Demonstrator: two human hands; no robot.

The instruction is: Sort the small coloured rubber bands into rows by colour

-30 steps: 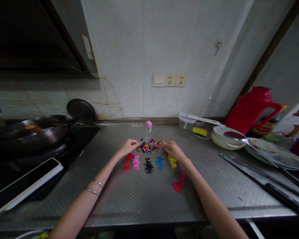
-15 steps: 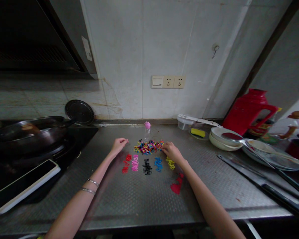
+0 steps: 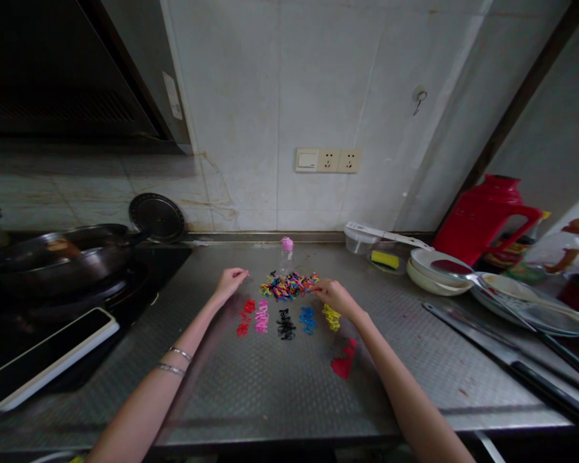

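Observation:
A heap of mixed small rubber bands (image 3: 288, 286) in many colours lies on the steel counter. Below it run separate little piles: red bands (image 3: 246, 317), pink bands (image 3: 261, 316), black bands (image 3: 285, 325), blue bands (image 3: 307, 319) and yellow bands (image 3: 332, 317). My right hand (image 3: 336, 295) is at the heap's right edge, fingertips pinched among the bands; what they grip is too small to tell. To the left, apart from the heap, my left hand (image 3: 231, 283) hovers with fingertips pressed together, their contents unclear. Behind the heap stands a small clear bottle (image 3: 287, 260) with a pink top.
A torn red piece (image 3: 343, 361) lies beside my right forearm. On the right are a yellow sponge (image 3: 385, 259), stacked bowls (image 3: 437, 276), a long knife (image 3: 477, 334) and a red thermos (image 3: 485, 218). A phone (image 3: 48, 360) and a wok (image 3: 67, 257) are on the left.
My right hand's fingers have shifted slightly at the heap's edge, and more of the yellow pile shows. My left hand stays in nearly the same place.

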